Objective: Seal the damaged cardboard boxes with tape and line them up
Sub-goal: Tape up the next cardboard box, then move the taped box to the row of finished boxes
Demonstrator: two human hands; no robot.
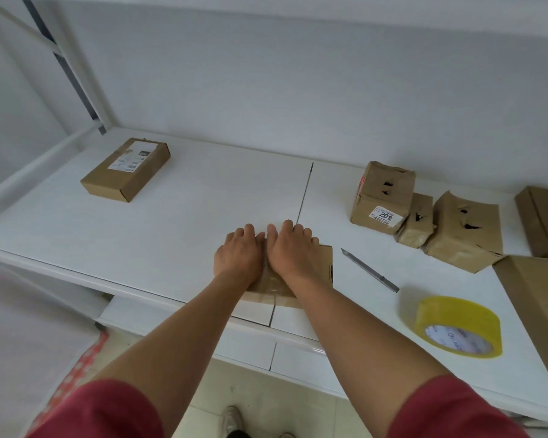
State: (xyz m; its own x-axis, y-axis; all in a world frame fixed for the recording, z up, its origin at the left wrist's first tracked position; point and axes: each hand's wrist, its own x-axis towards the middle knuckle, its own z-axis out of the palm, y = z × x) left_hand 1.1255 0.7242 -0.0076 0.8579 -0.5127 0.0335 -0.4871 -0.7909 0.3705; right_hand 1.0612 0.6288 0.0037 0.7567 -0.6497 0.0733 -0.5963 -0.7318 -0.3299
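A flat cardboard box lies near the front edge of the white table, with clear tape across its top. My left hand and my right hand lie side by side on the box, fingers stretched forward, pressing down on its top. Most of the box is hidden under them. A roll of yellow tape lies to the right near the front edge. A grey utility knife lies between the box and the roll.
A flat box with a white label sits at the far left. Several torn, holed boxes cluster at the right, with two flat boxes at the right edge. A white wall stands behind the table.
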